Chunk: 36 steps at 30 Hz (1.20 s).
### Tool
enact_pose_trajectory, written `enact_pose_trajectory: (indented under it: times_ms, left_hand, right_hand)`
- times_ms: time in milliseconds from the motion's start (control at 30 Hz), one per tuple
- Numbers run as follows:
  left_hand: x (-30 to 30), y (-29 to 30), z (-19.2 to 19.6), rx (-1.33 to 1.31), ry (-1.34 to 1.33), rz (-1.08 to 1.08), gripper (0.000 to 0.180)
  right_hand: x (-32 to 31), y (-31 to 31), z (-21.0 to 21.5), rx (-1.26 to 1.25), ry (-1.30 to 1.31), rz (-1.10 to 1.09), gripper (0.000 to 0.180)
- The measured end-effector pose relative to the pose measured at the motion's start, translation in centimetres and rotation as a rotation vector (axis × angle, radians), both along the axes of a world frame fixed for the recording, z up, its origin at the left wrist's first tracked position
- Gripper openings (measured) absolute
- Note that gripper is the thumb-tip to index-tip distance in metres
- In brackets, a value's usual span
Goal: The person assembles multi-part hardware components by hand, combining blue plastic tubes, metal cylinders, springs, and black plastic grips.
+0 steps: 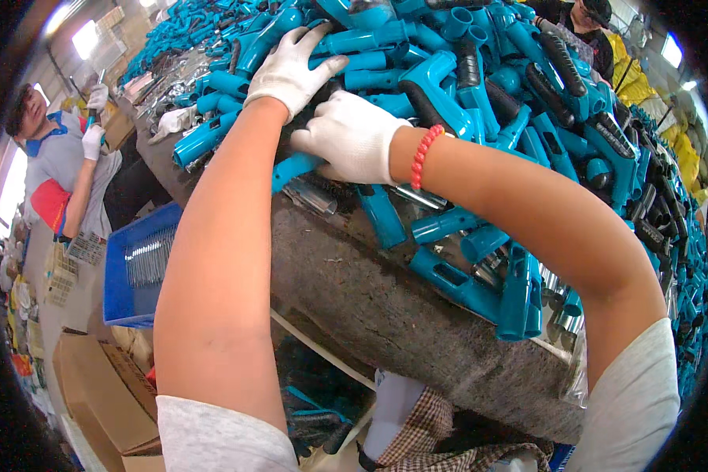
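Left hand (291,75): white-gloved, fingers spread wide over teal handles (438,79), clasping nothing. Grey-brown worktop (330,267): bare strip below the fingers, running to its edge. Right hand (352,138): gloved, fingers curled, hold hidden. Handles: glossy, tubular, some black-gripped, heaped beyond and right of the fingers.

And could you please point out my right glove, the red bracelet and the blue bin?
Right glove (360,135), head view: back of the glove.
Red bracelet (422,157), head view: its beads.
Blue bin (116,275), head view: its left wall.

Blue crate (116,275), cardboard box (94,389), yellow sacks (686,161), co-worker (64,161) at left
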<state>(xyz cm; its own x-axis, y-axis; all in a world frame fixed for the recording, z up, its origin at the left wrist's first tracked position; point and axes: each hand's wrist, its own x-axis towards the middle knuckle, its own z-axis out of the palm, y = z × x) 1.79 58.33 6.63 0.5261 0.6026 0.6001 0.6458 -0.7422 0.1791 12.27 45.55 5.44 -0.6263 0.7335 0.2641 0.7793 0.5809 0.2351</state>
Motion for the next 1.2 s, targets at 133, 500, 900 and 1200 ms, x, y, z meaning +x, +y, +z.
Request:
enact_pose_trajectory:
  times_ms: [133, 500, 900, 1200]
  left_hand:
    - [-0.2, -0.2, 0.1, -0.010, 0.005, -0.017, 0.074]
    - [-0.3, 1.7, -0.8, -0.016, -0.026, -0.061, 0.073]
    - [-0.7, 0.9, -0.4, 0.019, 0.034, -0.068, 0.070]
    - [-0.7, 4.1, -0.9, 0.067, 0.039, -0.043, 0.080]
  right_hand:
    - [0.0, -0.6, -0.2, 0.041, 0.052, 0.042, 0.025]
    - [6.2, -4.0, 5.1, 0.283, 0.287, 0.171, 0.031]
    - [7.5, -4.0, 7.2, 0.789, 0.267, -0.410, 0.040]
    - [-2.5, 0.8, 0.8, 0.036, 0.150, -0.072, 0.027]
